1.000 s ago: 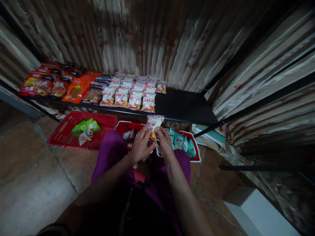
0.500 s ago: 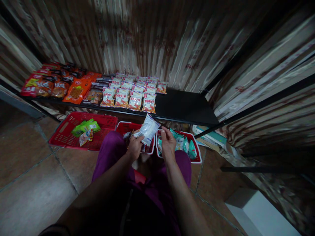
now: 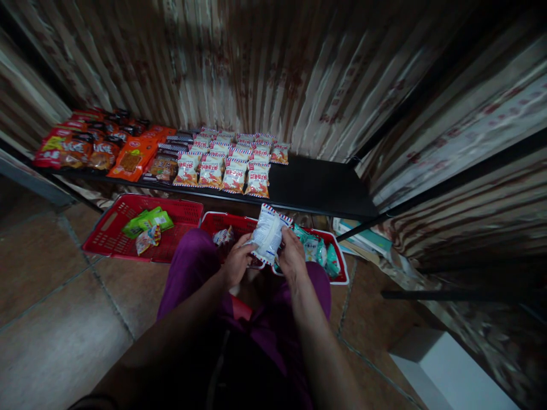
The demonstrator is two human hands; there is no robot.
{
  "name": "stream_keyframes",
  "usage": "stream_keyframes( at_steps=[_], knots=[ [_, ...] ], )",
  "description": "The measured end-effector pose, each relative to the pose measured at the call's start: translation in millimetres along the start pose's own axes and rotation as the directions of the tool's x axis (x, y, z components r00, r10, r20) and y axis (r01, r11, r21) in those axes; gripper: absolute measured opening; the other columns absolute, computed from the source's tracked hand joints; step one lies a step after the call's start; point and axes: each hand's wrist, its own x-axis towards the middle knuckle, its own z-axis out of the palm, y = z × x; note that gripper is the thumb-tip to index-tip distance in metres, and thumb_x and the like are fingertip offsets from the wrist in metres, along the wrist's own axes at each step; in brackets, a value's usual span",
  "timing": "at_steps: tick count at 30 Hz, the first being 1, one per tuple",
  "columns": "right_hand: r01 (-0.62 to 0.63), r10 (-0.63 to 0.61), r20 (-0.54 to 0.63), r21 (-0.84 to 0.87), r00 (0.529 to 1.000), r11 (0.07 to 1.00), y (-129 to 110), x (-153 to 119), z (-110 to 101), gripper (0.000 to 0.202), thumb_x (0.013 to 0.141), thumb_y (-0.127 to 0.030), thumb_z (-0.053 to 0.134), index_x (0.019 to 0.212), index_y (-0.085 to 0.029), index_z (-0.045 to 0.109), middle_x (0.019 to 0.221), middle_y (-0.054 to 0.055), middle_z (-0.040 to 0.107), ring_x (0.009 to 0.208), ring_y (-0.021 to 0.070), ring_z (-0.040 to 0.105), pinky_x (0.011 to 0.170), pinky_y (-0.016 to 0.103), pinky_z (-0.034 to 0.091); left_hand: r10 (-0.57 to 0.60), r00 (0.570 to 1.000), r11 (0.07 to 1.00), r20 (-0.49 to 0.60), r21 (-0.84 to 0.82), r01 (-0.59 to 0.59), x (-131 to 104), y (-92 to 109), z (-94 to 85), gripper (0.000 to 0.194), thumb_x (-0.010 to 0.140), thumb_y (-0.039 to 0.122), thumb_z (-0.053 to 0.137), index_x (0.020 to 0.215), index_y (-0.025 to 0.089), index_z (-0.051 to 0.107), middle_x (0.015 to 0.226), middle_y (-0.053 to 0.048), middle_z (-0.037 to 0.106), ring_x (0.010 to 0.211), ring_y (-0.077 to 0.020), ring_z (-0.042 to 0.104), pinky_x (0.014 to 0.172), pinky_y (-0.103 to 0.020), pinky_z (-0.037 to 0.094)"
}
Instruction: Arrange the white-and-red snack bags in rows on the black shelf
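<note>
Between my two hands is a snack bag, its white printed back facing up and its ends striped. My left hand grips its lower left side, while my right hand has closed on its right edge. Below the bag stands a red basket with another striped packet inside. Rows of white and orange snack bags stand on the black shelf just beyond my hands.
Left of my knees lies a red basket with green packets and a small colourful packet. A basket of teal packets stands right. Orange bags fill the shelf's left part. A white box is on the floor, lower right.
My right hand has closed on the snack bag's right edge; before, it was apart from it. The bag has shifted slightly right and turned more upright.
</note>
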Motion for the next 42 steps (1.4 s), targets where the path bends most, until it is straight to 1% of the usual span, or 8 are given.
stream_keyframes(
  at_steps=[5, 12, 19, 25, 30, 34, 38, 42],
  knots=[
    [0.050, -0.049, 0.005, -0.024, 0.999, 0.998, -4.5, -4.7, -1.0, 0.025, 0.063, -0.036, 0.075, 0.081, -0.022, 0.067, 0.072, -0.004, 0.071, 0.060, 0.0114, 0.061, 0.059, 0.023, 0.050, 0.072, 0.996, 0.976, -0.047, 0.210, -0.060, 9.6, 15.0, -4.1, 0.034, 0.070, 0.038, 0.067, 0.095, 0.014, 0.066, 0.089, -0.005, 0.067, 0.081, -0.0146, 0.060, 0.073, -0.024, 0.045],
    [0.029, -0.022, 0.090, -0.078, 0.996, 0.997, -10.9, -13.1, 1.9, 0.033, 0.058, -0.037, 0.078, 0.086, -0.021, 0.069, 0.079, 0.000, 0.073, 0.069, 0.0174, 0.066, 0.067, 0.031, 0.053, 0.171, 0.984, 0.951, -0.054, 0.270, -0.150, 21.8, 35.5, 17.9, 0.033, 0.065, 0.040, 0.072, 0.087, 0.016, 0.066, 0.082, -0.003, 0.067, 0.073, -0.0117, 0.059, 0.070, -0.022, 0.044],
    [0.016, 0.000, 0.132, -0.122, 0.991, 0.992, -10.2, -12.8, -1.3, 0.035, 0.060, -0.037, 0.077, 0.091, -0.022, 0.070, 0.079, -0.001, 0.073, 0.073, 0.0184, 0.067, 0.070, 0.032, 0.054, 0.246, 0.961, 0.924, -0.128, 0.331, -0.193, 22.8, 36.2, 21.7, 0.023, 0.069, 0.037, 0.068, 0.067, 0.016, 0.061, 0.061, 0.003, 0.057, 0.056, -0.0067, 0.050, 0.054, -0.017, 0.037],
    [0.022, -0.006, 0.102, -0.158, 0.995, 0.987, -4.8, -9.7, -3.7, 0.037, 0.060, -0.040, 0.076, 0.091, -0.021, 0.070, 0.077, -0.001, 0.073, 0.067, 0.0171, 0.066, 0.067, 0.031, 0.054, 0.253, 0.946, 0.923, -0.201, 0.344, -0.174, 24.6, 33.6, 20.5, 0.022, 0.071, 0.037, 0.066, 0.067, 0.016, 0.062, 0.059, 0.003, 0.056, 0.053, -0.0068, 0.048, 0.052, -0.018, 0.036],
    [0.027, -0.025, 0.026, -0.105, 0.999, 0.994, -7.5, -9.4, -0.5, 0.033, 0.058, -0.038, 0.077, 0.086, -0.021, 0.070, 0.071, -0.002, 0.072, 0.065, 0.0166, 0.066, 0.066, 0.031, 0.054, 0.183, 0.976, 0.938, -0.121, 0.317, -0.137, 21.1, 36.1, 21.8, 0.023, 0.069, 0.038, 0.069, 0.076, 0.016, 0.065, 0.070, 0.000, 0.062, 0.063, -0.0087, 0.054, 0.060, -0.019, 0.041],
    [0.033, -0.033, 0.001, -0.076, 0.999, 0.997, -12.0, -9.6, 1.8, 0.034, 0.057, -0.036, 0.077, 0.086, -0.020, 0.070, 0.070, -0.002, 0.072, 0.066, 0.0172, 0.066, 0.066, 0.031, 0.054, 0.084, 0.996, 0.953, -0.005, 0.292, -0.079, 16.3, 28.3, 20.1, 0.033, 0.067, 0.041, 0.071, 0.087, 0.016, 0.066, 0.082, -0.004, 0.067, 0.076, -0.0129, 0.060, 0.071, -0.023, 0.045],
    [0.057, -0.059, -0.020, -0.077, 0.998, 0.995, -13.9, -9.8, 2.9, 0.035, 0.057, -0.037, 0.076, 0.086, -0.019, 0.070, 0.070, -0.001, 0.072, 0.067, 0.0170, 0.066, 0.067, 0.031, 0.054, 0.035, 0.993, 0.965, 0.112, 0.253, -0.063, 14.5, 15.3, 14.0, 0.043, 0.067, 0.043, 0.071, 0.099, 0.015, 0.064, 0.094, -0.006, 0.069, 0.086, -0.0181, 0.062, 0.078, -0.028, 0.047],
    [0.059, -0.064, -0.057, -0.081, 0.996, 0.995, -11.4, -5.9, 0.4, 0.034, 0.056, -0.037, 0.076, 0.083, -0.018, 0.070, 0.066, -0.003, 0.070, 0.060, 0.0146, 0.064, 0.064, 0.030, 0.054, -0.014, 0.988, 0.975, 0.152, 0.223, -0.020, 13.7, 8.4, 7.4, 0.045, 0.068, 0.042, 0.071, 0.103, 0.014, 0.064, 0.097, -0.007, 0.069, 0.087, -0.0202, 0.064, 0.081, -0.031, 0.047]
  ],
)
